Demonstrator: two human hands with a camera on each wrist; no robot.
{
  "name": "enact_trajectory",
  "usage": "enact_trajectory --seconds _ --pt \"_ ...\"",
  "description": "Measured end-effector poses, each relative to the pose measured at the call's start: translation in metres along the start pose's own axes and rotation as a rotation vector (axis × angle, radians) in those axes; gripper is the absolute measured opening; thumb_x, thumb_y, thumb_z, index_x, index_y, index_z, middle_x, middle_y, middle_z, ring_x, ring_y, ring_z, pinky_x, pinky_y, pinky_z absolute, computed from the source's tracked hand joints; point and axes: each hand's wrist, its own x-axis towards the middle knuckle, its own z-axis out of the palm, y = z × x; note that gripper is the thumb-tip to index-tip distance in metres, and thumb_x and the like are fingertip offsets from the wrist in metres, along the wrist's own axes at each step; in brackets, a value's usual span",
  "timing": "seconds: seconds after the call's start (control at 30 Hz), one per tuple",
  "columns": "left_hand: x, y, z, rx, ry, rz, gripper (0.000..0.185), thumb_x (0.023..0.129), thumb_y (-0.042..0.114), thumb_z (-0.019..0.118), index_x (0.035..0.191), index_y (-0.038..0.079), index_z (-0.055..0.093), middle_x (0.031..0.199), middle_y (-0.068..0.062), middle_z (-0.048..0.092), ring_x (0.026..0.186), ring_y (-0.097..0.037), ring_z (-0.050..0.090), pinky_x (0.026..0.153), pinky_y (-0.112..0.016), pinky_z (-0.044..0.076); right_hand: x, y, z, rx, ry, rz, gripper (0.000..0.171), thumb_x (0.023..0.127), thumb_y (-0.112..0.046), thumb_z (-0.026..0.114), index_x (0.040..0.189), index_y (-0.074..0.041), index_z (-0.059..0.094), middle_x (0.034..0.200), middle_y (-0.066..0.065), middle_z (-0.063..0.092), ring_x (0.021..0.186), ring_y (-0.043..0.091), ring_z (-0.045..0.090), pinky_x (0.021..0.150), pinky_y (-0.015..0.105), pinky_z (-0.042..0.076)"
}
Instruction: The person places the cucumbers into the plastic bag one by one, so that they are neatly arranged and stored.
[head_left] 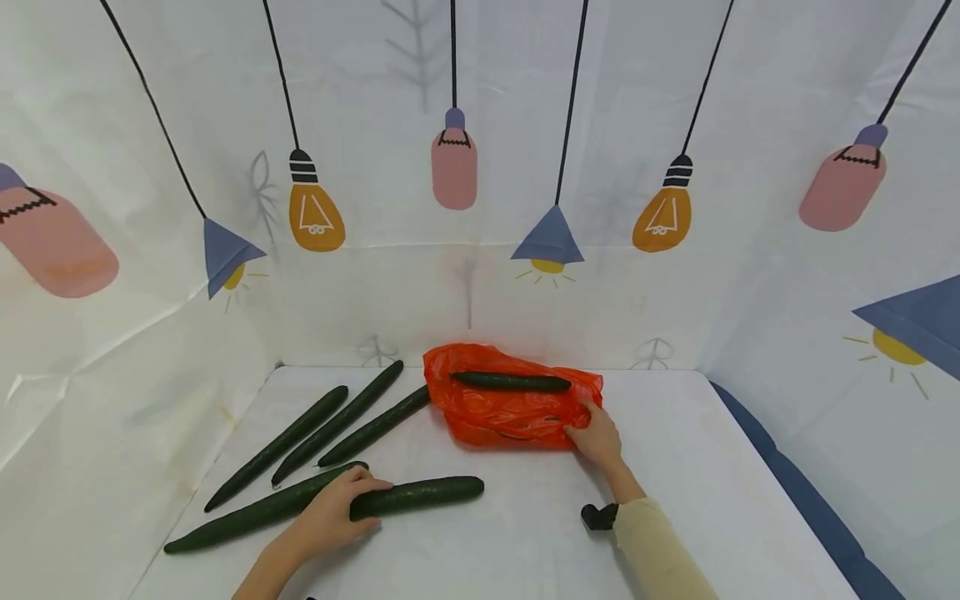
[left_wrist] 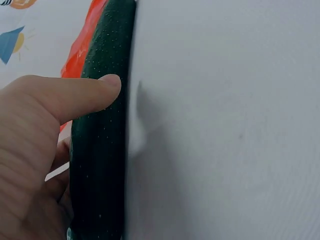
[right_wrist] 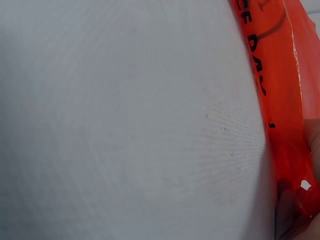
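My left hand (head_left: 333,508) grips a dark green cucumber (head_left: 431,493) low over the white table, thumb across it and fingers around its far side in the left wrist view. At the back middle lies a crumpled red plastic bag (head_left: 480,421), with one cucumber (head_left: 513,382) on it, along its far side. The bag's right end is pinched by my right hand (head_left: 600,435); in the right wrist view, black letters show on the red plastic (right_wrist: 280,95) and only parts of the fingers are visible.
Several more cucumbers lie slanted on the left of the table: a thick one (head_left: 251,512) behind the left hand, others (head_left: 281,446) farther back. One cucumber's (head_left: 382,425) tip meets the bag. A white cloth wall (head_left: 495,300) with printed lamps encloses the table (head_left: 712,500).
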Motion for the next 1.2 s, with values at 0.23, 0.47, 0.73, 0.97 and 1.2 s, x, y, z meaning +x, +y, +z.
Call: enact_trajectory --seconds 0.23,0.47,0.73,0.97,1.2 --pt "0.004 0.001 0.009 0.118 -0.020 0.052 0.055 0.077 0.036 0.082 0.127 0.027 0.063 0.099 0.019 0.053 0.090 -0.007 0.053 0.075 -0.038 0.042 0.002 0.004 0.002 -0.016 0.005 -0.006 0.065 0.086 -0.020 0.072 0.141 0.000 0.045 0.137 0.027 0.048 0.122 0.044 0.046 0.099 0.060 0.037" --pt "0.011 0.003 0.018 0.036 -0.115 0.030 0.055 0.084 0.045 0.074 0.134 0.032 0.055 0.108 0.017 0.055 0.098 -0.008 0.054 0.082 -0.042 0.049 0.004 0.009 0.002 -0.030 0.024 -0.022 0.064 0.086 -0.021 0.071 0.140 0.001 0.045 0.134 0.029 0.049 0.119 0.045 0.047 0.098 0.060 0.037" --pt "0.016 0.003 0.019 -0.064 -0.086 0.045 0.047 0.081 0.042 0.078 0.125 0.036 0.059 0.107 0.020 0.058 0.093 -0.003 0.055 0.080 -0.035 0.050 0.006 0.009 0.000 -0.012 0.019 -0.024 0.065 0.086 -0.022 0.071 0.141 -0.001 0.045 0.136 0.027 0.049 0.121 0.045 0.047 0.099 0.060 0.037" --pt "0.028 0.006 0.020 -0.046 -0.072 0.064 0.046 0.080 0.041 0.079 0.121 0.041 0.059 0.098 0.022 0.056 0.084 -0.002 0.051 0.072 -0.031 0.048 0.006 0.009 0.001 -0.013 0.011 -0.017 0.066 0.086 -0.024 0.072 0.142 -0.002 0.044 0.137 0.027 0.047 0.122 0.045 0.046 0.100 0.060 0.036" --pt "0.039 0.013 0.024 -0.030 -0.065 0.085 0.044 0.080 0.040 0.079 0.120 0.038 0.061 0.097 0.021 0.056 0.082 -0.002 0.052 0.069 -0.030 0.048 0.002 0.008 0.004 0.002 -0.010 -0.019 0.066 0.087 -0.024 0.071 0.143 -0.002 0.043 0.138 0.028 0.046 0.123 0.046 0.044 0.100 0.061 0.035"
